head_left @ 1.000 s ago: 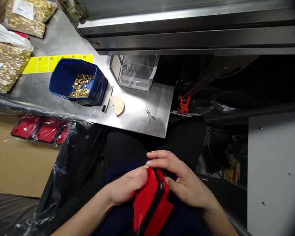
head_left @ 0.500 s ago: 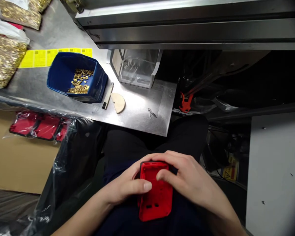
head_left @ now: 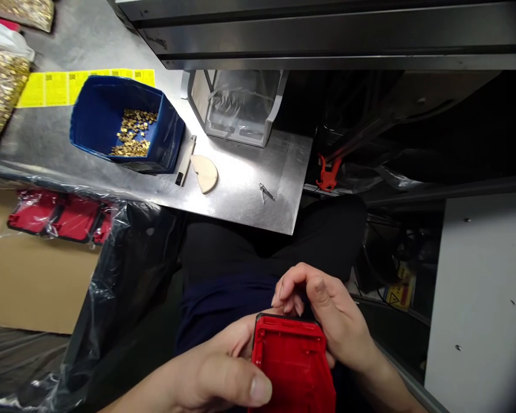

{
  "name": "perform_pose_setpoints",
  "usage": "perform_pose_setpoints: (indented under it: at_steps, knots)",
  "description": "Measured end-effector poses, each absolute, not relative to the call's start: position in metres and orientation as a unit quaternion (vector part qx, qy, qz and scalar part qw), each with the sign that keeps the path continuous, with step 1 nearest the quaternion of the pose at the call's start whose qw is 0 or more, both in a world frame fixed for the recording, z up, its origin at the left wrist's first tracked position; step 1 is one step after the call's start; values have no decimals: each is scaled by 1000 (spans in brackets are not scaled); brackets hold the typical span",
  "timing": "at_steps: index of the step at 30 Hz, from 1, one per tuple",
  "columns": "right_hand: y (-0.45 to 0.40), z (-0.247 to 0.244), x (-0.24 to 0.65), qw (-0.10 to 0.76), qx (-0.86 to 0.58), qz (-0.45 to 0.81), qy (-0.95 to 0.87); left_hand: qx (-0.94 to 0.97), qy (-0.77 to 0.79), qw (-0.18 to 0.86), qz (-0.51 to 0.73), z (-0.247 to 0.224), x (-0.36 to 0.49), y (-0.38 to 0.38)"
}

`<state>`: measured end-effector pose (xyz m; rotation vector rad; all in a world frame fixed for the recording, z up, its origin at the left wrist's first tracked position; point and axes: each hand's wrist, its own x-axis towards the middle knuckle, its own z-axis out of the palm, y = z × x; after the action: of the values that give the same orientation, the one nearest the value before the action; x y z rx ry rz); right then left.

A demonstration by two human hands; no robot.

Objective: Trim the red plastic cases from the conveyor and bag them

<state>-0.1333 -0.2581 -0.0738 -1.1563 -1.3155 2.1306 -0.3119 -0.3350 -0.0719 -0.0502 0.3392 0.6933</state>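
While your left hand (head_left: 223, 373) holds the red case (head_left: 294, 373) by its left side, thumb over the rim, your right hand (head_left: 341, 318) is curled at the top right corner. You have the two hands close together, the case between them. Whether the right one grips the case or only rests beside it cannot be told.

The case lies low over your lap, hollow side up, its long axis running from just beyond your fingers back towards your body, and its near end falls outside the view. Its slotted short end points away from you, nearest the curled right fingers, and your left thumb lies farther down the left wall.

Ahead of both hands, past your dark trousers (head_left: 227, 246), comes the tabletop (head_left: 241, 201). Near its corner, ahead of your hands, lies a small metal piece (head_left: 266, 192). Left of that you have a pale half-round piece (head_left: 206, 174), then a thin strip (head_left: 187, 158) beside the blue bin (head_left: 171, 137) with small gold pieces (head_left: 133, 129) inside. Well to the left of your left hand, wrapped red parts (head_left: 75, 218) rest on cardboard (head_left: 34, 281). Farther off, ahead and to the right of the right hand, is an orange clip (head_left: 328, 174).
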Motion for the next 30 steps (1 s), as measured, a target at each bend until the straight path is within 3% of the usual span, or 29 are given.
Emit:
perform_pose_setpoints:
  at_steps: [9, 24, 30]
  knots:
    - [-256, -77, -135, 212, -365, 782, -459, -45, 155, 929, 332, -72, -311, -331]
    - [-273, -90, -131, 288, -468, 663, -508, -95, 153, 919, 351, -80, -310, -339]
    - [-273, -90, -130, 281, -433, 691, -506, -95, 152, 920, 348, -82, -309, -339]
